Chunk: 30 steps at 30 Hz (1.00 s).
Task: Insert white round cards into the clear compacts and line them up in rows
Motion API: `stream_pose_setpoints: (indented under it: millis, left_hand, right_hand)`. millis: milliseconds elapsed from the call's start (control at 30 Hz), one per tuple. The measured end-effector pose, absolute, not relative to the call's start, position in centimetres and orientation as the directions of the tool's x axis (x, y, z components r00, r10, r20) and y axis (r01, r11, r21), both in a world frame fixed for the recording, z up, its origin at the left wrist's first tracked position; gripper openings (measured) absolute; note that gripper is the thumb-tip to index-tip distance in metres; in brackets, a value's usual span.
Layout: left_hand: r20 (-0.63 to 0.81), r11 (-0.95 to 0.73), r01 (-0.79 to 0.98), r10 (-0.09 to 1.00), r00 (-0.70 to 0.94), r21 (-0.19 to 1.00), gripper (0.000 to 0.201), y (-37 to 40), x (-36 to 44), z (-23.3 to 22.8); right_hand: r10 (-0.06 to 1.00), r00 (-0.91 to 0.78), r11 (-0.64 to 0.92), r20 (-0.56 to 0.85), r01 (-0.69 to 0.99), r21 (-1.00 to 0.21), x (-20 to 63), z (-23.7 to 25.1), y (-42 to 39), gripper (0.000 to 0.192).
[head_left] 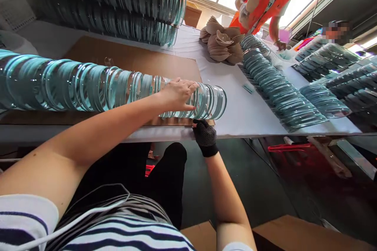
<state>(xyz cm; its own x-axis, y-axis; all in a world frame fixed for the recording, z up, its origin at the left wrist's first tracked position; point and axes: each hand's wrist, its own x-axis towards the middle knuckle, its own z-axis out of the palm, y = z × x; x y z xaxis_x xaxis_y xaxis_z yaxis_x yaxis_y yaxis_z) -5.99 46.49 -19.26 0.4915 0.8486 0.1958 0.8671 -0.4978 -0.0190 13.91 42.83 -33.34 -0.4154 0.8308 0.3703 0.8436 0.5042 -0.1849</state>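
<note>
A long row of round, greenish clear glass lids [97, 86], stood on edge and packed face to face, runs from the left edge to the middle of the table. My left hand [180, 93] is bare and lies over the row near its right end, fingers stretched out and thumb apart. Below that end, at the table's front edge, is my right hand [204, 133] in a black dotted glove with bare fingertips. Its fingers are curled in against the bottom of the end lids [216, 102]; what they pinch, if anything, is hidden.
Brown cardboard [173, 64] lies under the row on the white-covered table [235, 113]. More stacked glass rows [118, 4] stand at the back left, others [282, 86] at the right. Beige discs [220, 41] are piled near a person in an orange vest [265, 2].
</note>
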Motion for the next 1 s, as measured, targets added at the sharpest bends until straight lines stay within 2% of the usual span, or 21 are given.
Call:
stream_pose_setpoints:
  millis: [67,133,233,300,333,400,467,533,633,800,867,967,1000]
  left_hand:
    - [0.158,-0.482,0.876,0.864,0.478,-0.018,0.078,46.6,-5.8,-18.5]
    - [0.139,-0.47,0.882,0.872,0.469,-0.031,0.079,47.0,-5.2,-17.7]
    - [0.18,-0.49,0.871,0.855,0.486,-0.027,0.081,48.0,-3.4,-17.2]
    - [0.194,-0.529,0.848,0.831,0.522,-0.014,0.083,48.8,-1.9,-17.6]
    - [0.193,-0.545,0.838,0.821,0.537,-0.016,0.084,49.0,-1.3,-18.1]
    - [0.196,-0.559,0.829,0.809,0.554,-0.034,0.086,49.4,-0.5,-19.2]
    - [0.224,-0.564,0.824,0.797,0.561,-0.055,0.086,49.5,-0.2,-20.0]
    - [0.251,-0.579,0.813,0.779,0.575,-0.063,0.085,49.5,-0.3,-20.5]
    - [0.29,-0.599,0.799,0.757,0.586,-0.053,0.083,49.4,-0.5,-20.5]
    - [0.319,-0.605,0.796,0.755,0.573,-0.001,0.08,49.4,-0.4,-20.4]
    - [0.318,-0.598,0.801,0.765,0.56,0.025,0.079,49.4,-0.3,-20.5]
    - [0.294,-0.585,0.81,0.781,0.551,0.034,0.078,49.3,-0.1,-20.5]
    - [0.284,-0.578,0.816,0.787,0.547,0.031,0.078,49.2,-0.1,-20.5]
  right_hand:
    - [0.848,-0.431,0.495,0.307,0.852,-0.17,14.0,-32.6,42.7,0.027]
    - [0.842,-0.477,0.527,0.253,0.827,-0.194,15.2,-30.0,43.6,0.026]
    - [0.835,-0.397,0.506,0.382,0.826,-0.248,17.6,-23.7,47.5,0.03]
    - [0.84,-0.316,0.424,0.441,0.889,-0.17,18.1,-19.7,51.5,0.034]
    - [0.866,-0.349,0.408,0.359,0.907,-0.104,17.9,-18.1,53.8,0.037]
    - [0.899,-0.434,0.435,0.055,0.9,0.005,16.6,-16.2,58.1,0.04]
    - [0.844,-0.507,0.517,-0.173,0.856,0.018,15.0,-15.8,61.5,0.041]
    - [0.783,-0.568,0.584,-0.255,0.812,-0.015,13.6,-16.1,63.5,0.038]
    - [0.739,-0.605,0.627,-0.296,0.779,-0.027,12.6,-16.5,64.6,0.032]
    - [0.749,-0.648,0.652,-0.136,0.758,-0.026,14.6,-16.3,62.9,0.023]
    - [0.764,-0.645,0.645,0.026,0.761,-0.073,16.7,-17.0,60.5,0.021]
    - [0.761,-0.538,0.636,0.363,0.729,-0.253,20.0,-19.9,55.2,0.011]
    - [0.752,-0.504,0.645,0.425,0.698,-0.313,20.8,-21.4,53.2,0.009]
